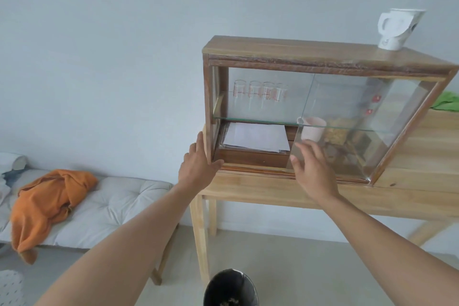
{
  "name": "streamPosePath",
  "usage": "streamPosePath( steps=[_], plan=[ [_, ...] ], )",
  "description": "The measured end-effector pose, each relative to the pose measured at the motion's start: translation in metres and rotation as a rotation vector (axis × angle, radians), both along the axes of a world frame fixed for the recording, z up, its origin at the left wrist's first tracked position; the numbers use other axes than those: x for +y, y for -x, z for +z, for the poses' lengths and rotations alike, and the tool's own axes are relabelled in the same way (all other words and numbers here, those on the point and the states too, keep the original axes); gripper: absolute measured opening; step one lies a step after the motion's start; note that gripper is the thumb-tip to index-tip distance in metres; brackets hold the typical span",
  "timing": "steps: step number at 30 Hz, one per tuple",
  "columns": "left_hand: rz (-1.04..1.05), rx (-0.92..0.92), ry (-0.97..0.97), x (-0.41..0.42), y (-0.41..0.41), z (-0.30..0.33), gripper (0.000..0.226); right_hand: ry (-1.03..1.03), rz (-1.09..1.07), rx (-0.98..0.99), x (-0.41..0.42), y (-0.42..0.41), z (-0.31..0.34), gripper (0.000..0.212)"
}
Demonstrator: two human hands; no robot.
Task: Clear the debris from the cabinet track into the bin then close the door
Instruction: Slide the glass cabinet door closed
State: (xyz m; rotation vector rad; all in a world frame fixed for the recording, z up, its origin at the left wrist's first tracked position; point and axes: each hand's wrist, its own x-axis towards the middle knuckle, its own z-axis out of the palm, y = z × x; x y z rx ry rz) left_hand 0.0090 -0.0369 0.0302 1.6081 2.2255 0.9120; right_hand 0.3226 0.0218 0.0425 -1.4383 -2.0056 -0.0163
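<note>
A wooden cabinet point(298, 51) with sliding glass doors stands on a light wooden table point(409, 196). Its left half is uncovered; the glass door point(347, 112) covers the right half. My left hand point(198, 166) grips the cabinet's lower left corner post, thumb at the front of the bottom track point(253, 169). My right hand point(313, 169) lies flat with spread fingers against the left edge of the glass door, just above the track. A black bin point(231, 288) stands on the floor below, with small bits inside. No debris shows on the visible track.
Inside the cabinet are glasses point(260, 90), a stack of papers point(255, 138) and a pink cup point(313, 129). A white jug point(397, 28) sits on top. A bench with an orange cloth point(49, 204) is at the left; a green cloth point(447, 104) lies at the far right.
</note>
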Motion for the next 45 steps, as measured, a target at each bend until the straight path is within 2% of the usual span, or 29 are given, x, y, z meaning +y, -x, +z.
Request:
streamPosePath(
  steps=[3, 8, 11, 20, 36, 45],
  plan=[
    [-0.034, -0.009, -0.029, 0.011, -0.003, -0.01, 0.114, -0.177, -0.02, -0.189, 0.016, -0.023, 0.0, 0.054],
    [-0.061, -0.052, -0.101, 0.021, -0.005, -0.026, 0.131, -0.261, -0.084, -0.52, 0.044, -0.052, 0.001, 0.1],
    [-0.069, -0.065, -0.129, 0.025, -0.002, -0.033, 0.136, -0.322, -0.083, -0.602, 0.062, -0.06, 0.0, 0.113],
    [-0.052, -0.104, -0.176, 0.03, -0.005, -0.043, 0.136, -0.417, -0.03, -0.608, 0.088, -0.053, -0.014, 0.112],
    [-0.039, -0.108, -0.189, 0.022, -0.006, -0.039, 0.132, -0.478, 0.058, -0.595, 0.08, 0.051, -0.014, 0.113],
    [-0.029, -0.137, -0.2, 0.021, -0.012, -0.037, 0.129, -0.524, 0.047, -0.681, 0.087, 0.055, -0.011, 0.118]
  ],
)
